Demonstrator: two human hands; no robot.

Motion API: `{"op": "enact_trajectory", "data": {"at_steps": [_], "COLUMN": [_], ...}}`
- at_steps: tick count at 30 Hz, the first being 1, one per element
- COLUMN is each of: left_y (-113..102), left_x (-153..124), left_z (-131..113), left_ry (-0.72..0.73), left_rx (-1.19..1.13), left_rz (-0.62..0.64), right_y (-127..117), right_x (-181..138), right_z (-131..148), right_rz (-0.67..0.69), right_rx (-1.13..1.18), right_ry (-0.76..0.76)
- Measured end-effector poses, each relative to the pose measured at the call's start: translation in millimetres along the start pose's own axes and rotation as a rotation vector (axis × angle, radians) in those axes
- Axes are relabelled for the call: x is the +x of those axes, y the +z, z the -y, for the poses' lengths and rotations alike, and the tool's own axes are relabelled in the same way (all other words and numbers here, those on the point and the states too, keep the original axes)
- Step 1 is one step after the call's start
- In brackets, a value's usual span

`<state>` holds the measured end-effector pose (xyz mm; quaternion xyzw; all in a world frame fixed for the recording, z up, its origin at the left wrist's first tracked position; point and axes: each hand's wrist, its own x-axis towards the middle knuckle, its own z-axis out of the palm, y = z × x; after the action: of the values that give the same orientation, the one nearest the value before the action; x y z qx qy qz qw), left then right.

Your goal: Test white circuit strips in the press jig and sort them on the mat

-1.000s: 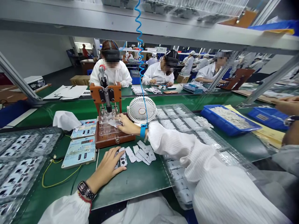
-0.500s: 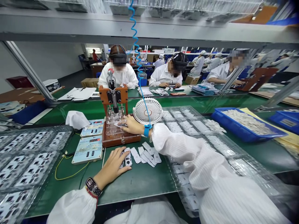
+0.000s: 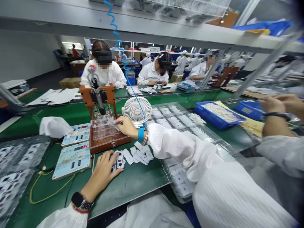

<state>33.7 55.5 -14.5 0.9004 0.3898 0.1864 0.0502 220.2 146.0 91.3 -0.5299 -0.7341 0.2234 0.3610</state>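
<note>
My left hand lies on the green bench, its thumb and fingers around a few small white plates with black cutouts. The palm hides part of them. My right hand, in a blue wrist strap, reaches to the clear acrylic nest of a toggle-clamp test fixture. Its fingertips pinch a thin pale plate, slightly tilted at the nest's right side. The clamp head stands above the nest. Beside my left hand, plain white plates lie in a loose pile.
Two meter boxes stand left of the fixture. A white fan is behind my right hand. Clear trays of plates extend under my right arm; another tray lies left. A blue bin and another person's hands are at right.
The view has swung right, bringing another person's hands in at the right edge. My right hand, spread over the nest before, now pinches the thin plate at its side. My left hand stays on its plates.
</note>
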Motion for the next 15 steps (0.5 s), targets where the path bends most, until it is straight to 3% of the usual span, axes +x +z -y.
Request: {"op": "enact_trajectory", "data": {"at_steps": [4, 7, 10, 12, 15], "left_y": [5.7, 10.0, 14.3, 15.2, 12.1], "left_x": [-0.4, -1.8, -4.5, -6.1, -7.2], "left_z": [5.4, 8.6, 10.1, 8.5, 2.9], "left_ry": [-0.018, 0.027, 0.086, 0.093, 0.041], "left_rx": [0.062, 0.088, 0.082, 0.070, 0.043], "left_rz": [-0.039, -0.031, -0.044, -0.049, -0.001], "right_y": [-59.2, -122.8, -173.1, -187.9, -182.4], "right_x": [-44.4, -105.2, -178.1, -224.9, -282.3], "right_z": [-3.1, -7.2, -14.5, -23.1, -34.2], "right_rz": [-0.001, -0.039, -0.179, -0.272, -0.304], "right_rx": [0.071, 0.098, -0.059, -0.137, -0.195], "right_ry": [0.161, 0.242, 0.321, 0.420, 0.611]}}
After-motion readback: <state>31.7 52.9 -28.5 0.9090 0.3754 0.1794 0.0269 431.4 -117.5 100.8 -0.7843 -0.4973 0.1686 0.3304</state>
